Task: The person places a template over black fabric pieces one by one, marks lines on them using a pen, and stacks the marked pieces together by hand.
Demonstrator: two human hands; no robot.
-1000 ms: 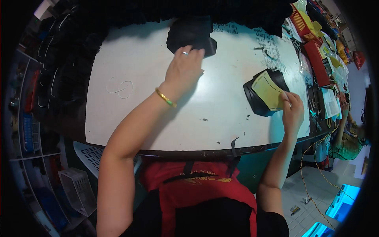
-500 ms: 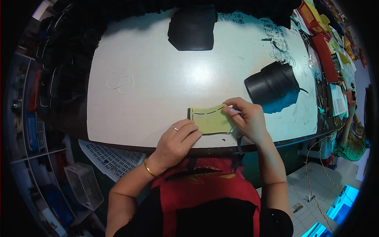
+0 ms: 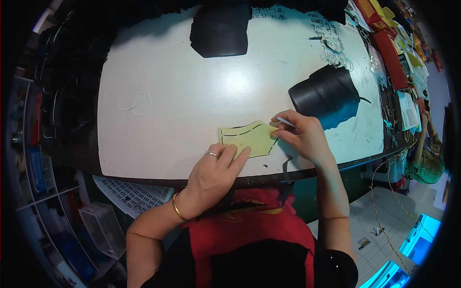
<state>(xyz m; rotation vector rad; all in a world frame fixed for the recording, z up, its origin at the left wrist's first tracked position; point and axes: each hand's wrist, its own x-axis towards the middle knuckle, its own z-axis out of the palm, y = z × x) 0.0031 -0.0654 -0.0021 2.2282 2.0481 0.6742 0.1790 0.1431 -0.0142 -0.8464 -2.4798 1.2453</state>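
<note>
Steadying of yellow template (image 3: 252,138) on counter (image 3: 165,139)

The yellow template, dash-marked, is laid near the front edge of the counter; a thin dark margin is seen beneath it, probably a black piece. Its lower left part is pressed by the left hand (image 3: 213,168); whether anything is pinched in that grip cannot be told. A slim white pen-like tool (image 3: 287,122) is grasped by the right hand (image 3: 305,137), at the template's right end. A black stack (image 3: 324,93) is placed apart, to the right; a black sheet (image 3: 220,31) is placed at the far side. Step in hand, as judged: alignment. For the next move, firm left-hand pressure is called for, so that slippage is avoided.
</note>
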